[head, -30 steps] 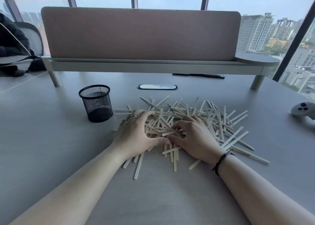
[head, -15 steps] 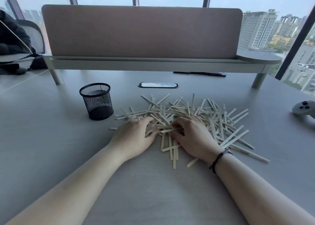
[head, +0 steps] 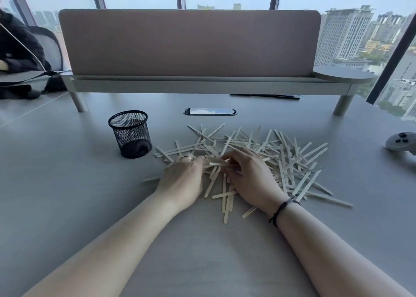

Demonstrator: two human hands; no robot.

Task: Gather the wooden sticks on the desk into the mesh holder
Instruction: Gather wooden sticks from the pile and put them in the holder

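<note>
A loose heap of pale wooden sticks (head: 279, 159) lies spread across the grey desk (head: 67, 195). The black mesh holder (head: 130, 133) stands upright to the left of the heap, with no sticks visible in it. My left hand (head: 182, 179), wearing a ring, rests on the heap's near left side with fingers curled around a few sticks. My right hand (head: 249, 175) faces it, fingers pinching the other end of the same small bundle of sticks (head: 219, 164). Both hands are low on the desk, to the right of the holder.
A pink divider on a raised shelf (head: 191, 83) runs along the back. An oval cable slot (head: 209, 111) sits behind the heap. A grey game controller (head: 401, 142) lies at the right edge. A person in dark clothing (head: 18, 47) sits far left.
Both hands have closed in toward each other and drawn a few sticks into a small bundle between the fingertips. The holder has not moved.
</note>
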